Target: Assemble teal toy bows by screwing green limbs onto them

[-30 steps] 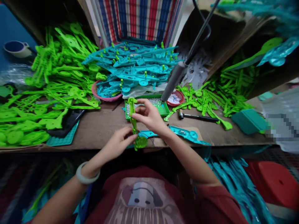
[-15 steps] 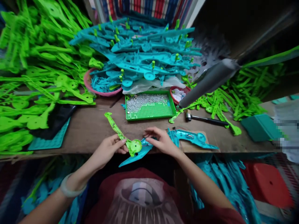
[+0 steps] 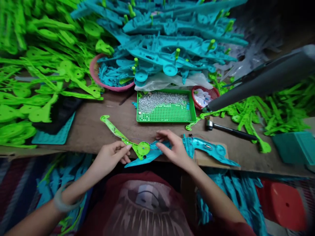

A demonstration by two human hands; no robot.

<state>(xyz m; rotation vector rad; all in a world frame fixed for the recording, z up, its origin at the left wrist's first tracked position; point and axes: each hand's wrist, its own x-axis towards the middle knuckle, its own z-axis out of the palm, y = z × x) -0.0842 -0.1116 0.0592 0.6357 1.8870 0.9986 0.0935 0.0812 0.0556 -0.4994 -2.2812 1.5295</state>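
A bright green plastic part [image 3: 143, 148], with a long bent arm and a round disc, lies over the left end of a long blue plastic part [image 3: 147, 159] at the table's front edge. My left hand [image 3: 112, 156] pinches the green part's edge left of the disc, thumb on top. Bent over the blue part's middle is my right hand [image 3: 174, 149], its thumb and fingers around the upper edge. Thin reddish wire runs near the disc and toward the right hand. The blue part's right half [image 3: 209, 146] rests on a brown cardboard piece [image 3: 209, 159].
Beyond my hands stands a green tray [image 3: 167, 118] of small metal screws, beside a red basket [image 3: 216, 94] with white pieces. A hammer [image 3: 232, 131] lies to the right, below a slanting grey post [image 3: 265, 78]. Green parts [image 3: 49, 88] and blue parts [image 3: 172, 49] are heaped behind.
The view has shifted, with the tray and heaps looking larger. The green part's arm has swung lower on the left, and its disc now sits against the blue part. My left fingers have shifted slightly.
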